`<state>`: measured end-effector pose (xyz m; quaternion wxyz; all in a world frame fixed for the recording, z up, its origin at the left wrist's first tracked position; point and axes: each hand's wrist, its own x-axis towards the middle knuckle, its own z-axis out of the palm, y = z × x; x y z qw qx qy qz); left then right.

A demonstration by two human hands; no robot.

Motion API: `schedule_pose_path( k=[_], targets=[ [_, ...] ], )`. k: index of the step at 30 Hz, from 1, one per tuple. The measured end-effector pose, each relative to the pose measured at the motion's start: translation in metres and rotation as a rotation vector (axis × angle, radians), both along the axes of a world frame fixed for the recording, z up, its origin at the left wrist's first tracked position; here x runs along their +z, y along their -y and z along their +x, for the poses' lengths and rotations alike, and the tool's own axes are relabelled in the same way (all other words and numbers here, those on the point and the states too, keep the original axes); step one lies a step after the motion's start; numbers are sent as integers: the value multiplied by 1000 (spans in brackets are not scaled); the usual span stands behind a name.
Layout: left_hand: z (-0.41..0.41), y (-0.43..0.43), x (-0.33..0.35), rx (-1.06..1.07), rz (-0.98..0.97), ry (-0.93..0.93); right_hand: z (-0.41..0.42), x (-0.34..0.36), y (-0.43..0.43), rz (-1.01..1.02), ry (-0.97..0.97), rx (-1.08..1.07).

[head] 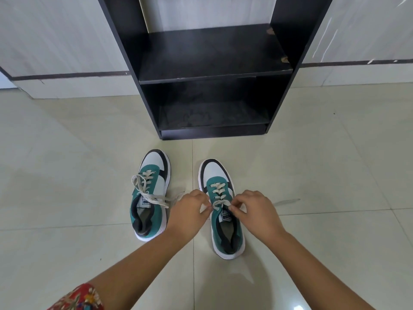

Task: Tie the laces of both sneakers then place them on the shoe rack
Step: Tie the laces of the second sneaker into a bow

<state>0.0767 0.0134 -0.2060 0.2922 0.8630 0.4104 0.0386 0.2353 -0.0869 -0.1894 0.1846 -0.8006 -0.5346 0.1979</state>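
Observation:
Two teal, white and black sneakers stand side by side on the tiled floor, toes pointing at the rack. The left sneaker [150,193] has its cream laces lying in loops across its top and over its right side. Over the right sneaker [220,198] both hands work at the top eyelets. My left hand [190,212] pinches a lace end at the shoe's left side. My right hand [254,211] pinches the lace at its right side, near the tongue. The black shoe rack [214,70] stands just beyond the shoes, its two visible shelves bare.
Pale floor tiles [312,175] spread around the shoes on all sides. A light wall with a dark skirting stripe [67,75] runs behind the rack. A red patterned sleeve [78,298] shows at the bottom left.

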Motion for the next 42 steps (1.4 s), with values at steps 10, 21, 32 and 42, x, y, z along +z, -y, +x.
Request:
schedule_pose_path(
  k=[10, 21, 32, 42],
  targets=[
    [-2, 6, 8, 31, -37, 60, 2, 19, 7, -44, -337, -181],
    [-27, -1, -12, -30, 40, -152, 24, -2, 15, -94, -686, -494],
    [-23, -2, -22, 128, -418, 5, 20, -19, 22, -225, -620, -317],
    [-15, 1, -16, 31, -243, -5, -3, -16, 21, -184, -378, -153]
  ],
)
